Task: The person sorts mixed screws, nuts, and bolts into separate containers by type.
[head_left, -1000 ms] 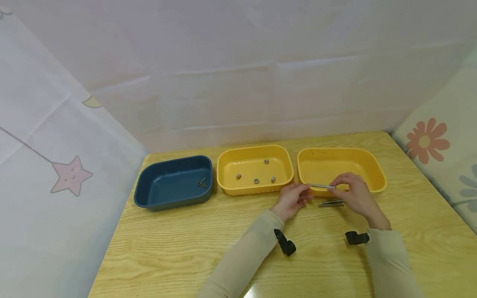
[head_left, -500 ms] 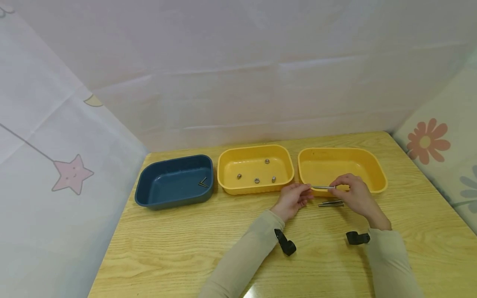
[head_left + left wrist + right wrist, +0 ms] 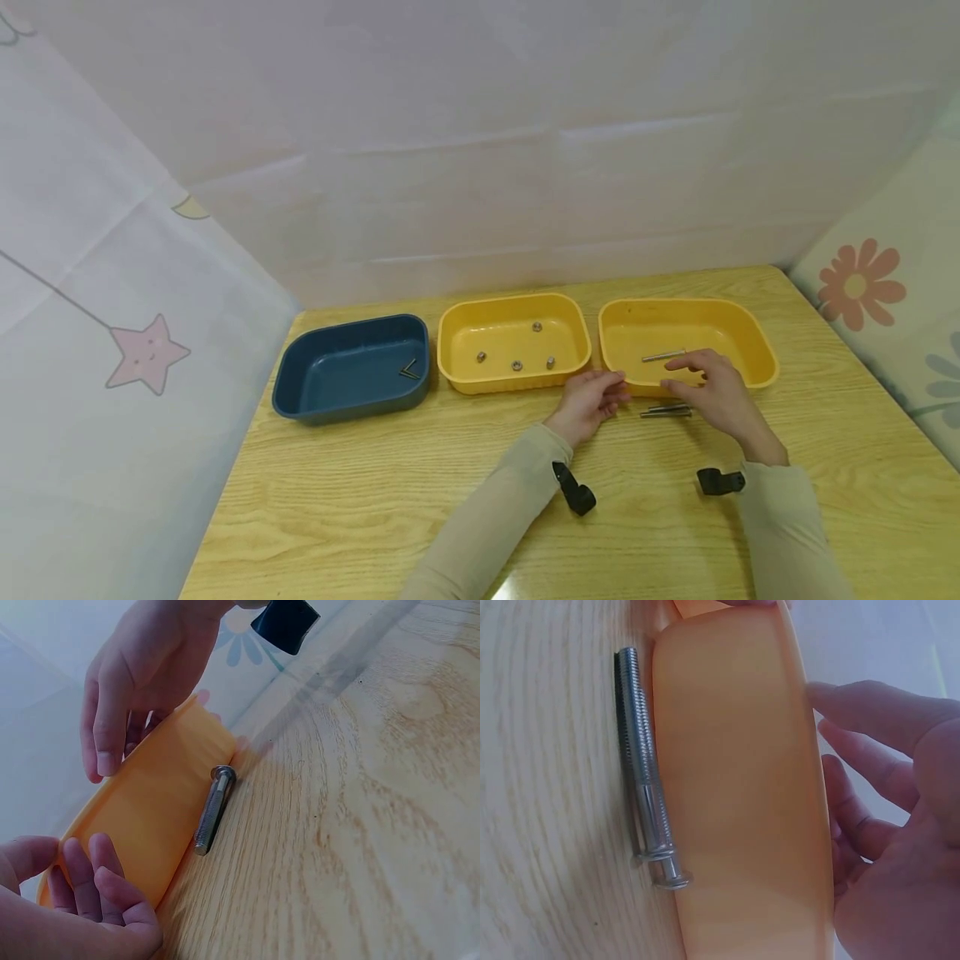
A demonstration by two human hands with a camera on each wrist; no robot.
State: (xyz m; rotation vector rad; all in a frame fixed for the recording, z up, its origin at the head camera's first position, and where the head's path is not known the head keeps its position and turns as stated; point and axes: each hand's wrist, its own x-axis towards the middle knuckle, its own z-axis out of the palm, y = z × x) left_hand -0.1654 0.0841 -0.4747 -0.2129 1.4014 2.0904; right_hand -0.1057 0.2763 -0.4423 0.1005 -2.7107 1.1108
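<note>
My left hand [image 3: 588, 402] pinches the near left corner of the right yellow box [image 3: 763, 367] between thumb and fingers. Over that box's front rim is my right hand [image 3: 716, 398], thumb and fingers spread apart with nothing between them. A silver bolt [image 3: 663, 355] lies inside the box, just beyond the right fingertips. Two more long bolts [image 3: 643, 761] lie side by side on the wooden table, close along the front wall of the box; their round heads and threads show in the right wrist view.
The middle yellow box [image 3: 465, 385] holds several metal nuts [image 3: 517, 365]. At the left stands a dark blue box [image 3: 352, 410] with two small screws [image 3: 408, 368] in it. White printed cloth [image 3: 465, 183] hangs behind and beside the table [image 3: 360, 500].
The bolt that the right hand held at the rim has been let go and now lies in the right yellow box. The right fingers have spread. The left hand stays in place.
</note>
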